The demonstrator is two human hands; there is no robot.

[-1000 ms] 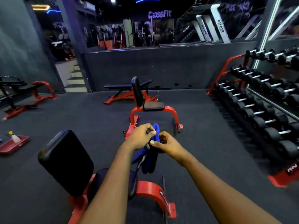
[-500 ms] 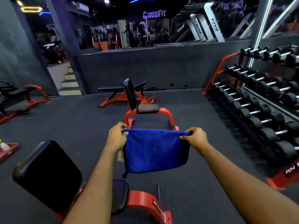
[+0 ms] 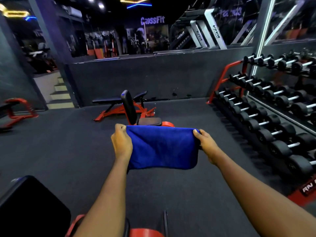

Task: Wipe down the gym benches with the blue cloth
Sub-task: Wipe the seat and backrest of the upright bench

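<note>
Hands: left hand (image 3: 121, 142) and right hand (image 3: 206, 145) pinch folded blue microfibre cloth (image 3: 162, 147) taut by its top corners; slack pinch risks dropping it short of black padded bench (image 3: 30, 202).

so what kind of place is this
A gym, most likely its free-weights area: rows of dumbbells on a red rack along the right, padded benches on the dark floor, and a CrossFit sign at the back.

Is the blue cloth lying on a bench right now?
No, the left hand and right hand hold the blue cloth stretched between them in the air.
</note>
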